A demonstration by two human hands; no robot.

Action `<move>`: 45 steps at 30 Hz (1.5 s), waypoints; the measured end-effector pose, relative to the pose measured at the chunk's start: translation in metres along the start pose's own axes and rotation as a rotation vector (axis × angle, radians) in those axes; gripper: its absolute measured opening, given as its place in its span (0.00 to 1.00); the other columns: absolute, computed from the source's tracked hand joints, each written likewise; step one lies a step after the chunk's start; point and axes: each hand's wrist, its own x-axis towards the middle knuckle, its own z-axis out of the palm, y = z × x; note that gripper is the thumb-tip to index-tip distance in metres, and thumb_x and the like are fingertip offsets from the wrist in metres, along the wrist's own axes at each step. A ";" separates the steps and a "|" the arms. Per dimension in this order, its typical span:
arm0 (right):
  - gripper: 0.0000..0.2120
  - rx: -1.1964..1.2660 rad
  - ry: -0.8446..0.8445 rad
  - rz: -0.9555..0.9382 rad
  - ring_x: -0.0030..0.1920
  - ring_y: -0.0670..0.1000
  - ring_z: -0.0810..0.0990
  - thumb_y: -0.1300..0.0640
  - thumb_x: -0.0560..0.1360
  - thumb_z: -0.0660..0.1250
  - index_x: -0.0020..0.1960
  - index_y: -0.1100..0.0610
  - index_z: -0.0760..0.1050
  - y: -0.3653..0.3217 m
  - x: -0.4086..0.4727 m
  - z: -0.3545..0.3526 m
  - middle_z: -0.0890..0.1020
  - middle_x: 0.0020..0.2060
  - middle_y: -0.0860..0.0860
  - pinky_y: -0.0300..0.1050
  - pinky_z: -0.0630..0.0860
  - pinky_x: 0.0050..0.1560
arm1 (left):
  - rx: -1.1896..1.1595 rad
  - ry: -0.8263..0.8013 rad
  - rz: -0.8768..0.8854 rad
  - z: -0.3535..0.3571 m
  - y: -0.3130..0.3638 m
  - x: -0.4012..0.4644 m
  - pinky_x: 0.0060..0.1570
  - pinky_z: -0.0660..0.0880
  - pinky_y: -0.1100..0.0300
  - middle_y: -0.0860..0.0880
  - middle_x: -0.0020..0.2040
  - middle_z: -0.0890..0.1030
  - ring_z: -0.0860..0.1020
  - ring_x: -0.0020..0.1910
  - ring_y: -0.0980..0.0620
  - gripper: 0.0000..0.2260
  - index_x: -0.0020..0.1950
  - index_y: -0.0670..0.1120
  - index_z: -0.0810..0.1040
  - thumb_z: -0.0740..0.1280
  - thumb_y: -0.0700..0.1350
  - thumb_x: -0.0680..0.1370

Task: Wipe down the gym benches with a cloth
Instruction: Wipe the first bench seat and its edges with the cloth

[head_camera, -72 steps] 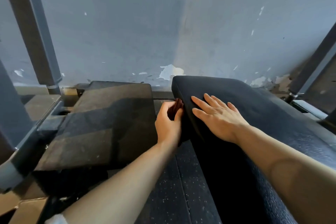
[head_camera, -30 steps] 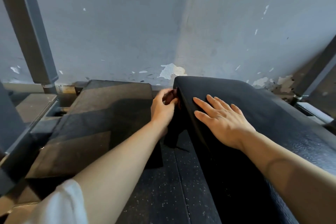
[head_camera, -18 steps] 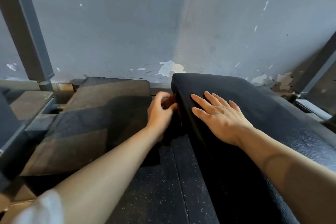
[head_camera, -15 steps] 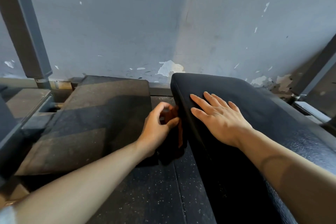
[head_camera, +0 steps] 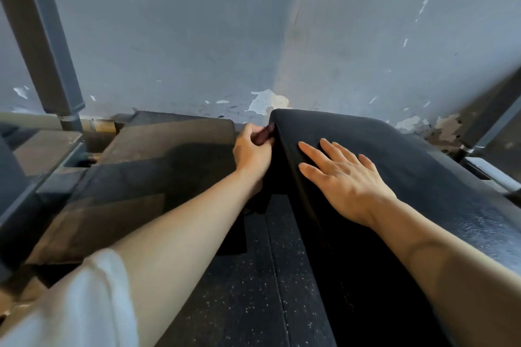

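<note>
Slid back up to the far corner of the bench pad (head_camera: 394, 155).
Left hand (head_camera: 252, 153) gripping the dark red cloth (head_camera: 263, 135); right hand (head_camera: 345, 180) flat, fingers spread wide.

Grey-blue wall (head_camera: 197, 36) with flaking paint, dark speckled rubber floor (head_camera: 248, 290), grey steel post (head_camera: 42, 36) at left

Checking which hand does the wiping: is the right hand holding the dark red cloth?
No: the right hand lies flat, fingers straight, on the black padded bench; the left hand grips the dark red cloth.
</note>
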 end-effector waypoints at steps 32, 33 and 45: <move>0.25 -0.032 0.003 -0.002 0.78 0.48 0.41 0.37 0.80 0.41 0.76 0.35 0.41 0.000 0.006 -0.001 0.45 0.79 0.46 0.57 0.42 0.76 | -0.207 -0.286 -0.190 -0.031 0.006 -0.052 0.37 0.79 0.56 0.44 0.53 0.81 0.82 0.50 0.46 0.04 0.52 0.48 0.77 0.69 0.43 0.78; 0.25 -0.031 0.005 0.000 0.78 0.48 0.41 0.37 0.80 0.41 0.76 0.35 0.41 0.000 0.006 -0.001 0.45 0.79 0.46 0.57 0.42 0.76 | -0.191 -0.329 -0.167 -0.035 0.004 -0.062 0.38 0.79 0.57 0.44 0.50 0.82 0.82 0.48 0.47 0.04 0.52 0.47 0.77 0.69 0.42 0.78; 0.25 -0.042 0.011 -0.014 0.78 0.50 0.42 0.39 0.81 0.42 0.77 0.37 0.41 0.002 0.009 0.000 0.46 0.79 0.48 0.59 0.44 0.76 | 0.020 -0.351 -0.016 -0.045 0.000 -0.097 0.47 0.81 0.51 0.46 0.48 0.81 0.81 0.48 0.48 0.03 0.49 0.50 0.75 0.67 0.43 0.78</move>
